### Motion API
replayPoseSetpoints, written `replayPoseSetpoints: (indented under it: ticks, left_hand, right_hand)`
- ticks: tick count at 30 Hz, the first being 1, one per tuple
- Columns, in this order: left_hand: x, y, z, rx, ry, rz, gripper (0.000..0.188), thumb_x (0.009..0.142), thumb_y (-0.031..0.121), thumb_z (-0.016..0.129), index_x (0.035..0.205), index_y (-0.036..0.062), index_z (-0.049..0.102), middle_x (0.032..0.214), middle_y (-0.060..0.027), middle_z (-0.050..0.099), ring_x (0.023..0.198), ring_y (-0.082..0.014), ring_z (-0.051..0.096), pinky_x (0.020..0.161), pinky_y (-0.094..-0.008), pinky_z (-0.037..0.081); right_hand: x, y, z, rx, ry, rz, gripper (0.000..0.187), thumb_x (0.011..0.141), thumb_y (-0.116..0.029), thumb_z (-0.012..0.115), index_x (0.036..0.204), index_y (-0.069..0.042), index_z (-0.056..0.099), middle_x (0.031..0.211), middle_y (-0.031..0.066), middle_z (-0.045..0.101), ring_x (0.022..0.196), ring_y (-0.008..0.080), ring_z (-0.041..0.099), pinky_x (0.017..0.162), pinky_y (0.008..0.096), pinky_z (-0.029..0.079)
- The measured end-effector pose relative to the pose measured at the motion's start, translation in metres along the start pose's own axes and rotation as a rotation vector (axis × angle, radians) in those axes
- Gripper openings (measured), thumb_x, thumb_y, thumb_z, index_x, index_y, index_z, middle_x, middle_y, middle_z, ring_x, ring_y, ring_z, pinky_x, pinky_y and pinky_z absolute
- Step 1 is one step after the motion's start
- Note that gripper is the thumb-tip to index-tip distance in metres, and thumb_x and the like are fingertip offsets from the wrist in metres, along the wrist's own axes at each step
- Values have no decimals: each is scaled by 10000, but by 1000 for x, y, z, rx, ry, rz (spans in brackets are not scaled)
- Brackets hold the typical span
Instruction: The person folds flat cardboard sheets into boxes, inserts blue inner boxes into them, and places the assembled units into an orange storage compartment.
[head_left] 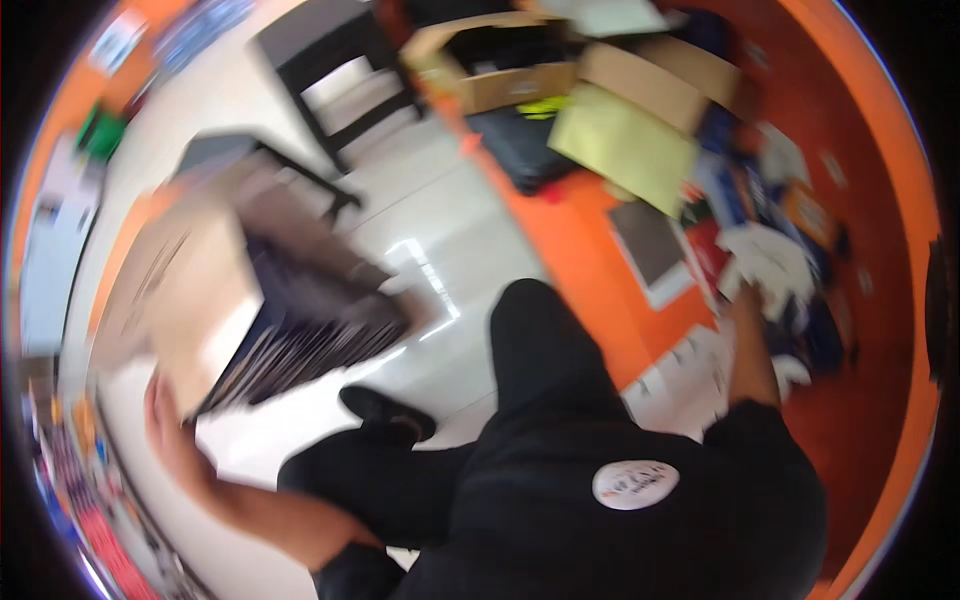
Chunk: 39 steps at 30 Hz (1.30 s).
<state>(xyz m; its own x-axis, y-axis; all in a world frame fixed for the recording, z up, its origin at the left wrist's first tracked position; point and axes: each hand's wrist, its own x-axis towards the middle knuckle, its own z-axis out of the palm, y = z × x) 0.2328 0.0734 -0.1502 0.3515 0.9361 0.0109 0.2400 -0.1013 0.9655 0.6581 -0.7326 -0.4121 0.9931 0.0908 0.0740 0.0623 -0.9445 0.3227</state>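
At the left, my left hand (168,420) is raised beside the near corner of a large open cardboard box (195,290), its fingers stretched out. Blur hides whether the fingers touch the cardboard. Dark, thin items (310,340) with many edges fill the box. Over on the right, my right hand (745,292) reaches into a heap of goods, at the edge of a white cloth-like item (775,262). Its fingers are smeared and partly lost against that item, so a grip cannot be made out.
Open cardboard boxes (520,88) and a yellowish panel (625,145) lie at the far right on an orange surface. A dark flat piece with a white edge (655,250) is nearer. A black stool (335,75) stands at the back. Packed shelves (100,500) line the left.
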Motion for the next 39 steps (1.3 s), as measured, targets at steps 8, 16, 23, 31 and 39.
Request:
replayPoseSetpoints:
  ticks: [8, 16, 23, 31, 39]
  left_hand:
    - [-16, 29, 5, 289, 114, 50, 394, 917, 272, 731, 1154, -39, 689, 997, -62, 684, 834, -84, 559, 722, -230, 438]
    - [-25, 33, 21, 397, 242, 117, 344, 888, 226, 674, 1084, -52, 724, 883, -101, 727, 751, -135, 632, 706, -271, 501]
    - [-28, 43, 35, 309, 246, 146, 351, 850, 223, 658, 1062, -48, 728, 854, -150, 749, 750, -179, 700, 709, -299, 532]
    - [-34, 38, 30, 210, 198, 112, 364, 853, 223, 662, 1088, -48, 728, 780, -103, 718, 672, -125, 640, 627, -272, 503]
    - [-34, 38, 27, 173, 207, 64, 358, 825, 231, 663, 1030, -53, 737, 853, -138, 738, 750, -182, 689, 734, -306, 544]
  right_hand:
    - [1, -154, -186, 624, -77, -220, 192, 942, -90, 590, 1085, 37, 579, 989, 231, 668, 955, 377, 662, 846, 437, 501]
    - [-67, -280, -408, 1926, -141, -782, 484, 930, -134, 709, 1286, 75, 455, 1082, 117, 652, 911, 119, 612, 782, 248, 494]
    - [-114, -371, -479, 2078, 529, -1194, 629, 868, 6, 702, 1400, 133, 391, 1307, 283, 578, 1105, 341, 662, 920, 408, 574]
    - [-112, -486, -533, 1676, 290, -1618, 315, 875, 42, 696, 1177, 35, 608, 954, 139, 675, 837, 200, 695, 713, 305, 544]
    - [-131, -506, -579, 971, 165, -1759, 663, 896, 58, 576, 1497, -175, 420, 984, 224, 677, 879, 402, 665, 812, 417, 525]
